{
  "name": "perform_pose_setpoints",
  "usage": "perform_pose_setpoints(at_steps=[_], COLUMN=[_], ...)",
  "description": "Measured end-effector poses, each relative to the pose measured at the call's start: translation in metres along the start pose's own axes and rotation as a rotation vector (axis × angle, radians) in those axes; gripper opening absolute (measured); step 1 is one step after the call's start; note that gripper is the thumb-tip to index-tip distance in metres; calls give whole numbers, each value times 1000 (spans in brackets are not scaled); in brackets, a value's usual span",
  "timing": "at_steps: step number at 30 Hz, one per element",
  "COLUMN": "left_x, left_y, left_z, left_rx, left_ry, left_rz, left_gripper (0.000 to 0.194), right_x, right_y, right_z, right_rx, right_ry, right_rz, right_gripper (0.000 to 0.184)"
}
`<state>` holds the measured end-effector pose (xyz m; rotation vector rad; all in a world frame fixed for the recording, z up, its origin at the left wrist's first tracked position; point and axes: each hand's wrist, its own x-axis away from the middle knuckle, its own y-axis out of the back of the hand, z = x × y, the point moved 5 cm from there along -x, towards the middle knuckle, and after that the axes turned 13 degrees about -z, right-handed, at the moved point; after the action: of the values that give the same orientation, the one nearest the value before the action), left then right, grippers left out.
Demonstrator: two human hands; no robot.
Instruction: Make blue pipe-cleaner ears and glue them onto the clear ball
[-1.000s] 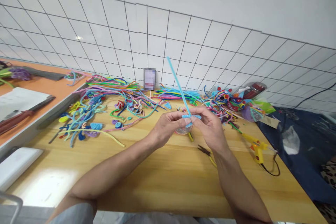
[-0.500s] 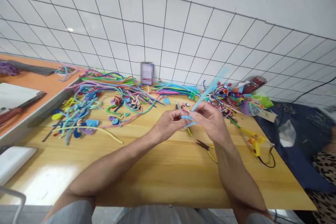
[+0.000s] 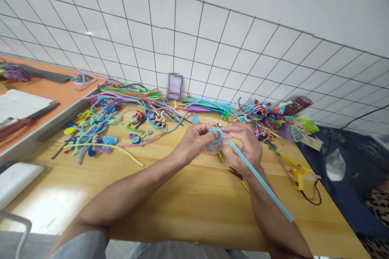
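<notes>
Between thumb and fingers, my left hand (image 3: 196,141) pinches a small light blue coiled piece of pipe cleaner (image 3: 215,132). My right hand (image 3: 243,145) is closed on the long light blue pipe cleaner (image 3: 258,178) that runs from this piece, its free end slanting down over my right forearm. Just under the hands a clear round container (image 3: 214,147) stands on the table, partly covered by them. Pliers with yellow handles (image 3: 238,175) lie near my right wrist, partly hidden by it.
Loose pipe cleaners (image 3: 100,121) are heaped at the left, with straight bundles (image 3: 209,106) along the wall. A phone-like object (image 3: 175,87) stands at the back. A yellow glue gun (image 3: 298,174) lies right. A person's leopard-print clothing (image 3: 378,206) shows at the right edge.
The long pipe cleaner's free end has swung from pointing up and away to pointing down and right. My right hand has turned with it. The view has shifted slightly.
</notes>
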<state>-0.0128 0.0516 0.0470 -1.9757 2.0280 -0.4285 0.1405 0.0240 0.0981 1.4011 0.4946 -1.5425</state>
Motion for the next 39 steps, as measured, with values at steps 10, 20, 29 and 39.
perform_pose_setpoints(at_steps=[10,20,29,39], left_x=[3,2,-1,-1], left_y=[2,1,5,7], left_z=[-10,-9,-8,-12], left_rx=[94,135,72,102], left_ry=[26,44,21,-43], left_rz=[11,8,-69,-123], left_gripper=[43,46,52,42], right_x=[8,7,9,4], right_y=[0,-2,-3,-3], right_z=[-4,-1,-4,-22], right_rx=[13,61,40,-55], right_ry=[174,214,247,-128], right_rz=[-36,-26,40,-27], right_gripper=[38,36,37,10])
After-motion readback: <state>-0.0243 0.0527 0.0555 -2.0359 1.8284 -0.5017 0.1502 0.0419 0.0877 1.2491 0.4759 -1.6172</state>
